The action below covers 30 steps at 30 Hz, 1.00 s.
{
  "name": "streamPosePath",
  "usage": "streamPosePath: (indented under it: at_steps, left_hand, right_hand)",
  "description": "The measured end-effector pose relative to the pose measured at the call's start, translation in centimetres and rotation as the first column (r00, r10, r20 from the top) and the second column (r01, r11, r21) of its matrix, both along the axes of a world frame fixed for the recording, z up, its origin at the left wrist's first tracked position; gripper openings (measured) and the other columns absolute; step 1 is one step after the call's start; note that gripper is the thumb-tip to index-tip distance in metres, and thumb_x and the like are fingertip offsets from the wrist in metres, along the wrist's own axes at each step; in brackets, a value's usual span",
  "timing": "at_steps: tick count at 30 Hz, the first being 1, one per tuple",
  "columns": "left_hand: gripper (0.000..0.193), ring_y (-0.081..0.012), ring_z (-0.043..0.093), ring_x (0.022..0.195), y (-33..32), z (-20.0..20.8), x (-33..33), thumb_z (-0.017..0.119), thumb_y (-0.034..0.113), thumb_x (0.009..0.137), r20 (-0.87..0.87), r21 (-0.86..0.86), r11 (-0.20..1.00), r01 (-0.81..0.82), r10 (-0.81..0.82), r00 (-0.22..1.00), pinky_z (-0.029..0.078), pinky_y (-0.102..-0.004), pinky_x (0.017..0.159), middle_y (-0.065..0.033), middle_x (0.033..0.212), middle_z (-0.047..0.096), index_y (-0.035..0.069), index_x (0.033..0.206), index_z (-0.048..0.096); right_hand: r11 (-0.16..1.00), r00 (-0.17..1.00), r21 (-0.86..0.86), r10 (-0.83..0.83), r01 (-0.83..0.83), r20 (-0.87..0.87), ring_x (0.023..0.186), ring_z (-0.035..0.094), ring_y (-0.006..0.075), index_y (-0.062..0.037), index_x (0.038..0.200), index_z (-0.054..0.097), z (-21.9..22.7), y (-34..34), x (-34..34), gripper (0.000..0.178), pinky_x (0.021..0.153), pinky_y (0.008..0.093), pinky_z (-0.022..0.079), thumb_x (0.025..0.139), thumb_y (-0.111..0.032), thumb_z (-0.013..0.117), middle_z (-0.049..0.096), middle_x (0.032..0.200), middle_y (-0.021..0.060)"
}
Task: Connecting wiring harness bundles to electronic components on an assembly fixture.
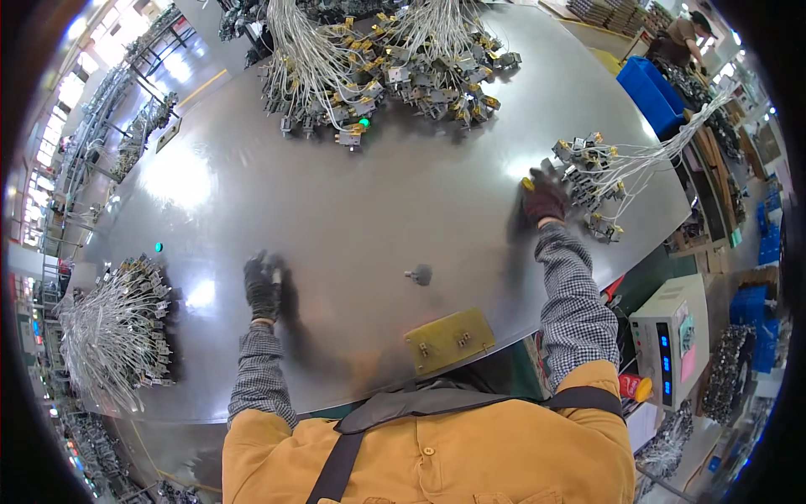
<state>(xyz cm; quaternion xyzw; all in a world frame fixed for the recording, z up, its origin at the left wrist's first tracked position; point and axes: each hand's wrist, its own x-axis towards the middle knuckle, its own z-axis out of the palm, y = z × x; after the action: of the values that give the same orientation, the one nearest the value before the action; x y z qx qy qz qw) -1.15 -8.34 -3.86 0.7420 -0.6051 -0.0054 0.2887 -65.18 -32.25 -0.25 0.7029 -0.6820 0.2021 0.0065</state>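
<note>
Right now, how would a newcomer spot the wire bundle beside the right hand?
On the big metal table, go to its right side, by the gloved right hand. The wire bundle lies just right of it, grey connectors near the hand, white wires running off beside a blue bin. Unlike the bigger far bundles and left bundle, its wires point right.

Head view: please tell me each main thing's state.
Left hand: gloved, grip unclear.
Right hand: gloved, beside right cable bundle, grip unclear.
Instrument box: displays lit.
Small grey part: lying alone.
Yellow plate: lying at table edge.
Left cable bundle: fanned out.
Far cable bundles: lying heaped.
</note>
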Motion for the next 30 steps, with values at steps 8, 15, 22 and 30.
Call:
streamPosePath:
  at_steps: [8, 15, 22, 30]
  left_hand:
    - [0.04, -0.0356, 0.064, 0.128, -4.8, 2.1, -9.2, 0.078, 0.026, 0.09, 0.152, 0.258, 0.961, 0.098, -0.141, 0.978, 0.051, -0.0476, 0.111, -0.0125, 0.134, 0.071, 0.013, 0.128, 0.073]
    - [0.033, -0.0392, 0.068, 0.114, -5.4, 1.6, -10.4, 0.078, 0.023, 0.09, 0.099, 0.151, 0.977, 0.149, -0.165, 0.981, 0.055, -0.0483, 0.102, -0.0147, 0.121, 0.074, 0.011, 0.121, 0.075]
    - [0.023, -0.0278, 0.072, 0.113, -4.3, 2.0, -12.9, 0.075, 0.009, 0.096, -0.282, 0.277, 0.919, 0.279, -0.2, 0.938, 0.06, -0.0388, 0.096, -0.0125, 0.122, 0.074, 0.006, 0.119, 0.071]
    - [0.047, -0.0186, 0.071, 0.108, -5.6, 15.9, -24.3, 0.073, -0.002, 0.097, -0.485, -0.195, 0.875, 0.444, -0.479, 0.732, 0.062, -0.0301, 0.09, -0.0097, 0.13, 0.072, 0.003, 0.143, 0.063]
  right_hand:
    - [0.901, 0.957, -0.393, 0.256, -0.185, 0.135, 0.124, 0.061, 0.0375, 0.001, 0.131, 0.061, 6.4, -0.7, -7.3, 0.033, 0.112, 0.0429, 0.048, 0.098, -0.004, 0.061, 0.063, 0.13, 0.0207]
    - [0.608, 0.788, -0.507, -0.399, 0.611, 0.47, 0.099, 0.068, 0.029, 0.0022, 0.124, 0.069, 25.8, -4.4, -23.6, 0.053, 0.091, 0.0421, 0.056, 0.096, -0.042, 0.08, 0.07, 0.115, 0.0183]
    - [0.984, 0.858, -0.142, 0.168, -0.112, 0.485, 0.077, 0.069, 0.0161, -0.01, 0.117, 0.075, 26.9, -6.6, -15.1, 0.031, 0.076, 0.0317, 0.057, 0.101, -0.036, 0.077, 0.076, 0.097, 0.004]
    - [0.635, 0.502, -0.28, 0.756, -0.72, 0.421, 0.083, 0.074, 0.0155, -0.0043, 0.12, 0.072, 33.1, 6.5, 9.0, 0.026, 0.077, 0.031, 0.062, 0.105, -0.025, 0.072, 0.077, 0.099, 0.0063]
